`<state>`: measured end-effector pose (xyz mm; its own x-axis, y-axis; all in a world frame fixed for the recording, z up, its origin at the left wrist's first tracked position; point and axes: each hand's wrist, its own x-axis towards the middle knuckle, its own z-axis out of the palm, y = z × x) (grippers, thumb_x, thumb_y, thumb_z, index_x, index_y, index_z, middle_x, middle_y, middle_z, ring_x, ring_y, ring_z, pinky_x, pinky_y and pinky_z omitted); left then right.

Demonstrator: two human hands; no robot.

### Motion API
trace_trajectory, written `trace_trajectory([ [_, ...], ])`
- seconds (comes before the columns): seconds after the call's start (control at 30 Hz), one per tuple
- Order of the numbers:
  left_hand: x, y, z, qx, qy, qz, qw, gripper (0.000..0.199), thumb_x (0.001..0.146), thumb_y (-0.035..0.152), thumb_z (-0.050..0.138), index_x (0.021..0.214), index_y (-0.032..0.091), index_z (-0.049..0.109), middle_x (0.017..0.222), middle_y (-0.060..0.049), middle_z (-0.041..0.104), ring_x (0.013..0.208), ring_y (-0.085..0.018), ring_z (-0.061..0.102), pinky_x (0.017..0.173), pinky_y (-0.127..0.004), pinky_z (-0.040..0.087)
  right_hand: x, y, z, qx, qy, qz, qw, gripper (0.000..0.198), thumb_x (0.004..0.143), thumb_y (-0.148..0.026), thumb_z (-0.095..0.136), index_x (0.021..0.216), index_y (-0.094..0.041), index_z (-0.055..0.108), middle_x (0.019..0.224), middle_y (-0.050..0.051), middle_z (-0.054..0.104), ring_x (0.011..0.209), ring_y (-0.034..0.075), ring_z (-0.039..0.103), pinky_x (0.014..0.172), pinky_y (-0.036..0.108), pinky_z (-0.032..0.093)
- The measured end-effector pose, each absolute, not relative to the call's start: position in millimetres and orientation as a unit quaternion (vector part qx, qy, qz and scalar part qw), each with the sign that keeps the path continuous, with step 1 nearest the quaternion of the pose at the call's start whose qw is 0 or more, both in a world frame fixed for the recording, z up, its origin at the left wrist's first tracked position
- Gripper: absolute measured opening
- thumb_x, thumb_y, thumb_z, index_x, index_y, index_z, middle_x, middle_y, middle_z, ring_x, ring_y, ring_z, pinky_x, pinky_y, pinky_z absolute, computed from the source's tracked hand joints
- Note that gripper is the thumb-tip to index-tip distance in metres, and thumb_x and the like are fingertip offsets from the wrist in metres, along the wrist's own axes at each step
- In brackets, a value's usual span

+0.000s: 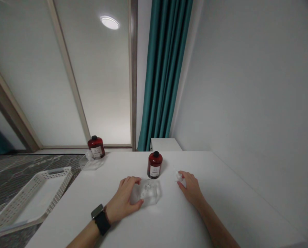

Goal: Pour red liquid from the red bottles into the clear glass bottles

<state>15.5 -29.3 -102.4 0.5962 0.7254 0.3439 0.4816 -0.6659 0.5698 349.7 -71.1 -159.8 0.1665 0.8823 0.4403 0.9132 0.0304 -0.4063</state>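
A clear plastic tray (154, 195) rests on the white table with some transparent detail inside that I cannot make out. My left hand (125, 199), wearing a black watch, grips the tray's left side between thumb and fingers. Right behind the tray stands a dark red bottle (155, 164) with a black cap and a white label. To the right of them, my right hand (191, 188) pinches a small white object (179, 176) close to the tabletop. A thin pale tip sticks out of this object toward the upper left; its kind is unclear.
At the table's back left stands a second red bottle (96, 147), beside another clear tray (92, 166) with a whitish lump (89, 155). A white perforated basket (33, 196) lies left of the table (112, 165). A wall (259, 103) rises on the right.
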Motion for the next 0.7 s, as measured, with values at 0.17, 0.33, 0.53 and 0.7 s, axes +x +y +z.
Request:
trace_trajectory([
  [0.17,15,-29,-102,0.867,0.345,0.278,0.227,0.049,0.069,0.023,0.065,0.116,0.021,0.051,0.114,-0.010,0.061,0.108,-0.033,0.054,0.098,-0.052,0.041,350,-70,-162,-0.694,-0.641,-0.026,0.325,0.036,0.080,-0.026,0.056,0.116,-0.025,0.058,0.101,0.005,0.068,0.095,0.027,0.060,0.084,0.040,0.044],
  [0.33,15,-30,-101,0.866,0.340,0.279,0.237,0.050,0.070,0.023,0.066,0.117,0.021,0.050,0.114,-0.010,0.059,0.108,-0.033,0.053,0.097,-0.051,0.042,350,-71,-161,-0.693,-0.622,-0.039,0.361,0.043,0.081,-0.027,0.053,0.123,-0.022,0.052,0.096,0.007,0.067,0.093,0.028,0.061,0.084,0.045,0.044],
  [0.53,14,-33,-96,0.861,0.343,0.275,0.256,0.050,0.070,0.019,0.066,0.117,0.021,0.050,0.115,-0.010,0.059,0.108,-0.031,0.053,0.097,-0.049,0.042,338,-78,-148,-0.663,-0.621,-0.050,0.416,0.033,0.087,-0.029,0.046,0.118,-0.022,0.053,0.094,0.007,0.066,0.093,0.027,0.063,0.089,0.047,0.045],
  [0.7,14,-32,-100,0.858,0.337,0.280,0.269,0.052,0.072,0.021,0.067,0.121,0.020,0.049,0.117,-0.009,0.058,0.107,-0.030,0.052,0.096,-0.047,0.042,313,-78,-124,-0.597,-0.658,-0.014,0.458,0.029,0.089,-0.027,0.048,0.116,-0.023,0.057,0.097,0.007,0.067,0.096,0.025,0.063,0.091,0.044,0.047],
])
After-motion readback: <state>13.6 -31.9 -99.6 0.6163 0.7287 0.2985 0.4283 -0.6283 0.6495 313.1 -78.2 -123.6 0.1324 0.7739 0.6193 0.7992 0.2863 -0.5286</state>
